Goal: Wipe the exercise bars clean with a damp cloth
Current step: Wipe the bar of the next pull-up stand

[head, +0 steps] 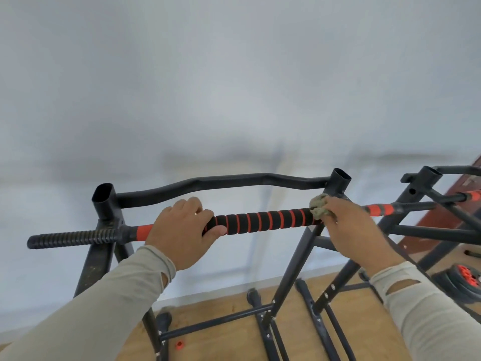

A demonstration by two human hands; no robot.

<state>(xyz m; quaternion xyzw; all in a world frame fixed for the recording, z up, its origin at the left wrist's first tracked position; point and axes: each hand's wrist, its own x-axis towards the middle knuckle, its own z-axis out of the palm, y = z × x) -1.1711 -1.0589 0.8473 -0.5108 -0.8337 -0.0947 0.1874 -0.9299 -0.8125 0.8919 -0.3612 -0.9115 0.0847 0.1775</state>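
out at nine o'clock the ribbed black bar end (70,237) pokes free of the frame, bare and not under any cloth. moving in, the left hand (182,230) has its grip wrapped round the padded bar (263,220), fingers over the top, thumb tucked beneath, right where the orange collar gives way to the black and orange foam. that reads as the anchor hand, and it should stay firm so the stand doesn't rock.

centre now: the striped foam runs clear between the two hands, with the curved black bar (221,185) behind it toward twelve o'clock.

at three o'clock of the foam, the right hand (348,225) has its grip bunched on the damp cloth (318,208), pressing it against the bar by the upright post (335,188). the cloth sits on the far side of the bar, mostly hidden by the fingers.

to do this stroke well, i'd say wrap the cloth fully round the bar, squeeze, and twist while sliding along the foam toward the left hand, working into the grooves. that junction by the post likely traps grime, so linger there. farther right, a second frame (429,204) with orange grips waits.
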